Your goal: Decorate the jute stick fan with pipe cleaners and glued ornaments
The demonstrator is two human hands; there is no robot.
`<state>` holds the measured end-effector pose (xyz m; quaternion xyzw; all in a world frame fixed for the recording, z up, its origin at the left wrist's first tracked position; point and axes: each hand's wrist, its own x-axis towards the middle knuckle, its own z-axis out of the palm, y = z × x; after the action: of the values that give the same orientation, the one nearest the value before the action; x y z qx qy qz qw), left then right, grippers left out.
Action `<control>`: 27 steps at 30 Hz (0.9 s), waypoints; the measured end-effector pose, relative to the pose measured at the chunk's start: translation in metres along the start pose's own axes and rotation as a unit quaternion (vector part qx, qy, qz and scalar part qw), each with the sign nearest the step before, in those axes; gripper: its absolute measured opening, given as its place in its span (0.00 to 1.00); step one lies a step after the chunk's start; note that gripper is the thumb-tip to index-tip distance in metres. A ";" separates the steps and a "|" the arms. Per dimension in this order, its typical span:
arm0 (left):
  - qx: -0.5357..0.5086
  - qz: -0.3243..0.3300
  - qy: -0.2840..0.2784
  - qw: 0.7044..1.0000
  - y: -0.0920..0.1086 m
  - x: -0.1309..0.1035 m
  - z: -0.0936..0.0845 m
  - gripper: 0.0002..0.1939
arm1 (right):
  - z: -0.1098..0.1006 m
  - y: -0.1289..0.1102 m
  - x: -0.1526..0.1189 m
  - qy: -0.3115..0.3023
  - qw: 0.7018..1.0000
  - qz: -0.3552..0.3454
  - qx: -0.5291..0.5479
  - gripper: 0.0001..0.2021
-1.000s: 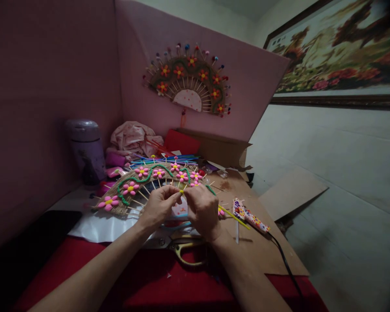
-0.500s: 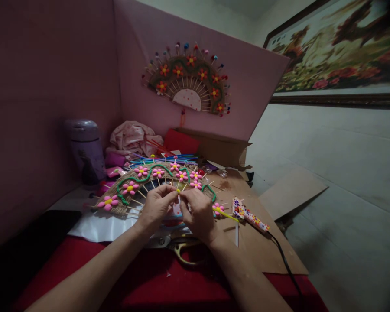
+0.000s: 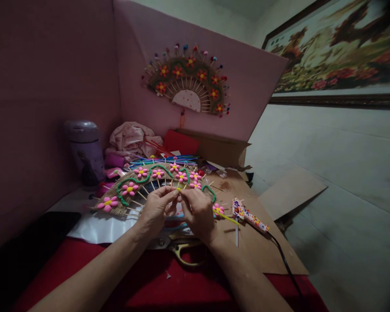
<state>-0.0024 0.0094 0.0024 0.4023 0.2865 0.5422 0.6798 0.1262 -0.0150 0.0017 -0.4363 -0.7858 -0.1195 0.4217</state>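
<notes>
A yellow pipe cleaner (image 3: 227,216) runs out from under my right hand (image 3: 197,212) toward the lower right. Its small curled yellow end shows between the fingertips of both hands. My left hand (image 3: 158,207) pinches that end, and the right fingers press close beside it. Just behind the hands lies a fan-shaped craft piece (image 3: 119,208) wrapped in twine, with wooden sticks, pink flowers with yellow centres and a wavy green pipe cleaner (image 3: 158,166). The hands cover part of its lower middle.
Scissors (image 3: 186,255) with brass-coloured handles lie below the hands. A patterned glue gun (image 3: 251,216) with a black cord rests on cardboard (image 3: 266,255) at right. At left stand a purple flask (image 3: 87,151) and a dark flat object (image 3: 61,221). A finished fan (image 3: 186,99) hangs behind.
Both hands stay in nearly the same place, with only slight finger movement at the yellow curled end. The pipe cleaner's free end has dipped slightly.
</notes>
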 end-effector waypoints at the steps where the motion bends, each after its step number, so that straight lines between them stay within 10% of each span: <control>1: 0.022 0.012 -0.005 1.000 -0.001 0.001 -0.001 0.10 | -0.001 0.002 0.000 -0.003 1.000 0.000 -0.008 0.08; 10: 0.175 0.050 -0.034 0.983 0.008 0.001 -0.007 0.11 | -0.010 0.012 0.004 -0.029 0.997 -0.022 -0.062 0.09; 20: 0.381 0.286 -0.044 0.878 0.008 0.001 -0.011 0.05 | -0.011 0.010 0.005 -0.026 0.994 0.066 0.087 0.05; 27: 0.283 0.220 -0.009 0.933 0.012 -0.003 -0.004 0.04 | -0.012 0.008 0.005 -0.026 0.988 0.057 0.141 0.05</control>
<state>-0.0127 0.0090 0.0103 0.6357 0.3261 0.5713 0.4038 0.1383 -0.0142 0.0115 -0.4198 -0.7790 0.0281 0.4650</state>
